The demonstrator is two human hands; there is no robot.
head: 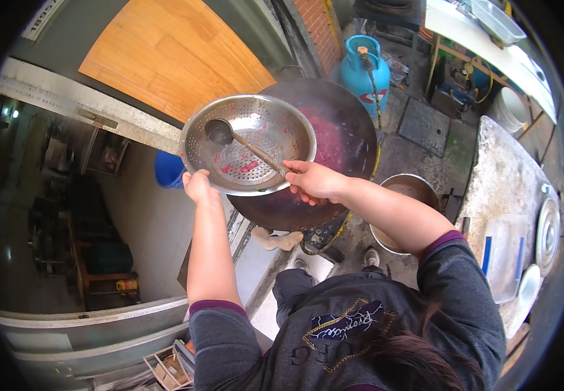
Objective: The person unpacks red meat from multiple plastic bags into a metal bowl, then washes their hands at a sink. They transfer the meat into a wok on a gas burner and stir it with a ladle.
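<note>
A perforated metal colander (282,124) is tilted over a large dark wok (355,117), with my left hand (199,185) gripping its near left rim. Several small red pieces (249,166) cling to its inside. My right hand (313,182) grips the handle of a metal ladle (219,132), whose bowl lies over the colander's far left part. Reddish-pink food or liquid, partly hidden by the colander, shows in the wok.
Beyond the wok stands a blue gas cylinder (366,73) with a hose. A metal pot (384,234) sits on the floor at right, near a worn table (487,166) bearing a plastic container. A wooden board (174,54) and a blue bucket (168,168) are at left.
</note>
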